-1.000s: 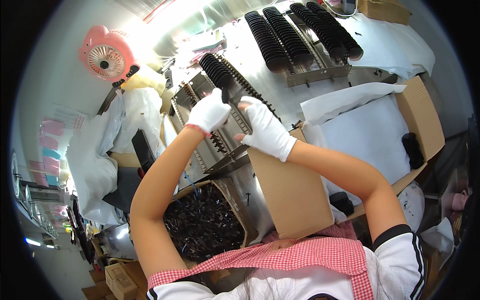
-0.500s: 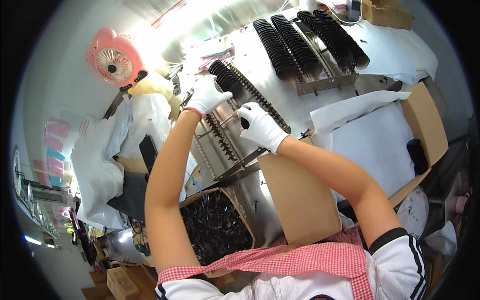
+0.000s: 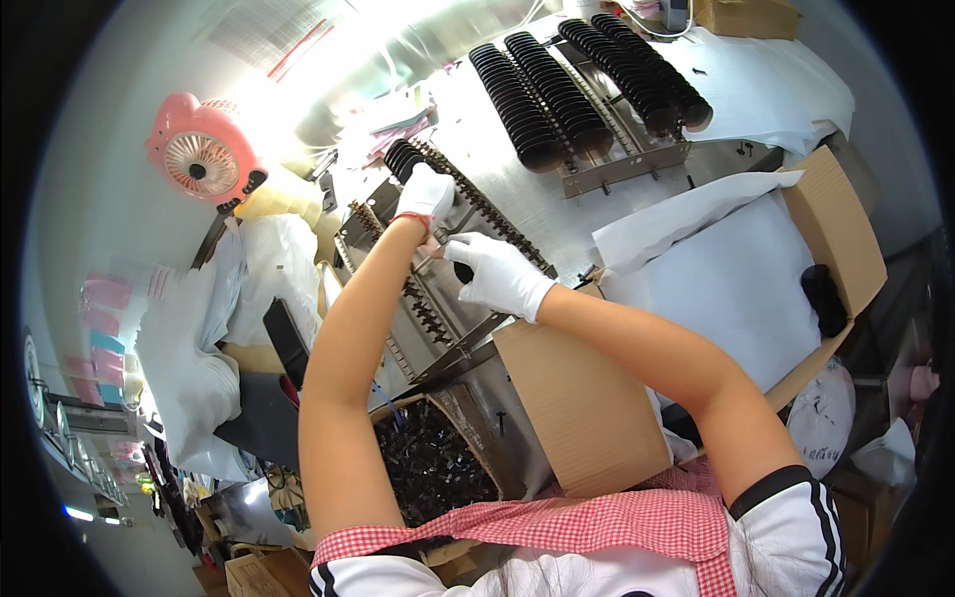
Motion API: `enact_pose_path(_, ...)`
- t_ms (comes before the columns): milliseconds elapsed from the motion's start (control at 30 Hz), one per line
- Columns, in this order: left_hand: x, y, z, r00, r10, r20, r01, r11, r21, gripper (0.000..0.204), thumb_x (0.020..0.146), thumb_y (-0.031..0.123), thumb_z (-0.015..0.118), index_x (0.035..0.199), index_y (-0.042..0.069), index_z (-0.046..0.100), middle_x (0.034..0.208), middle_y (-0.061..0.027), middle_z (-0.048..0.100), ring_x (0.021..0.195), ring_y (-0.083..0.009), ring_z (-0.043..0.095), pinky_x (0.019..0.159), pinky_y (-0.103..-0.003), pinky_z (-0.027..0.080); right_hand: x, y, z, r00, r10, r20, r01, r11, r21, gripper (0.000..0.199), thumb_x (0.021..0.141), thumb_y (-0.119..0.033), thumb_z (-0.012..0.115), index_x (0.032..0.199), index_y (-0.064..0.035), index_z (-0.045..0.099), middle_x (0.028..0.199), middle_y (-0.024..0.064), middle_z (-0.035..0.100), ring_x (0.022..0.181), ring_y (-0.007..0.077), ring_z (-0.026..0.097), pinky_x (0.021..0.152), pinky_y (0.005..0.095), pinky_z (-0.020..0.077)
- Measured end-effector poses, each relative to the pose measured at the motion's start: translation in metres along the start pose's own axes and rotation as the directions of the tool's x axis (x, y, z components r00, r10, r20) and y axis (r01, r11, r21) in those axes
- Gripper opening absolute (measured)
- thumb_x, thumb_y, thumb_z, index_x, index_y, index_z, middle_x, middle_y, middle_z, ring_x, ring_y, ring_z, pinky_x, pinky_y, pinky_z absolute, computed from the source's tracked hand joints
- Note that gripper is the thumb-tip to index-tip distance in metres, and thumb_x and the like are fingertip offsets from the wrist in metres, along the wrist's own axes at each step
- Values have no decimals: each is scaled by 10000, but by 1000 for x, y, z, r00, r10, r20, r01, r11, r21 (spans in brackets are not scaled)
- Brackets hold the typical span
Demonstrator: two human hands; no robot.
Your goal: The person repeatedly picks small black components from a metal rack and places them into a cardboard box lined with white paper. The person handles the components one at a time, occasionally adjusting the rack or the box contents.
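Observation:
A metal rack [image 3: 453, 345] with notched, spring-like rails lies slanted on the work surface. Dark rounded discs [image 3: 402, 156], resembling lenses, stand in a row at its far end. My left hand [image 3: 428, 194], in a white glove, is over the rack beside that row; its fingers are mostly hidden. Nearer to me, my right hand [image 3: 502, 277], also gloved in white, is closed on a small dark disc [image 3: 463, 272], pinched over the rack's middle. Bare fingertips show at the right glove's end.
Two filled racks of dark discs [image 3: 537, 109] stand at the back. A cardboard box [image 3: 587, 408] lined with white sheet is on the right. A carton of small black pieces [image 3: 438, 463] sits in front. A pink fan [image 3: 199, 159] and a black phone-like object [image 3: 286, 333] are left.
My left hand has shifted right and turned so that its fingers are less visible. My right hand has moved slightly left and down, still with the dark disc. The whole view has shifted slightly.

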State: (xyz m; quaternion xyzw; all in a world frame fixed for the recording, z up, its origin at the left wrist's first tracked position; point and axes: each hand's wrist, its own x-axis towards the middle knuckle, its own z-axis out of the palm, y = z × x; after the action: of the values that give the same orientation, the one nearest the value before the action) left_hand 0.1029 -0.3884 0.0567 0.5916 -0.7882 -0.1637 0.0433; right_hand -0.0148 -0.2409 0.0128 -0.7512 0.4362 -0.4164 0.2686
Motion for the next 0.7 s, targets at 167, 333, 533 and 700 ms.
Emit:
enact_pose_path(167,-40,-9,-24,994,-99,-38,106,957,269,396,882,254,505,1177,-10,504,1049,-291,679,1006,-432,664,893,-486,510,3,-1,5,970,141,-197,-95,970,223,581,749,-58,717,1305,-88,548,1254,177,575,1171,345,568,1020,401,475)
enact_pose_path(333,-103,-3,-23,979,180,91,-176,983,-49,350,884,244,512,1023,-55,630,988,-276,643,920,-398,662,807,-459,536,13,-5,13,971,23,-240,17,986,164,951,562,-176,928,1385,-47,469,1406,242,412,1314,390,452,1118,389,389)
enact_pose_path(533,-94,-17,-64,644,561,520,-548,813,-199,306,960,279,489,1043,23,634,1066,-117,648,880,-176,664,809,-290,509,15,-6,10,962,108,-250,-84,991,104,595,686,-138,811,1235,-119,583,1166,156,545,1124,335,550,997,394,475)
enact_pose_path(700,1,-53,-60,972,155,-177,-55,881,471,678,774,554,664,1255,78,622,1251,-153,618,1174,-282,565,1094,-443,339,9,-4,8,976,200,-85,-195,979,60,421,724,-96,761,1120,-133,622,1171,112,563,1081,319,599,935,386,518)
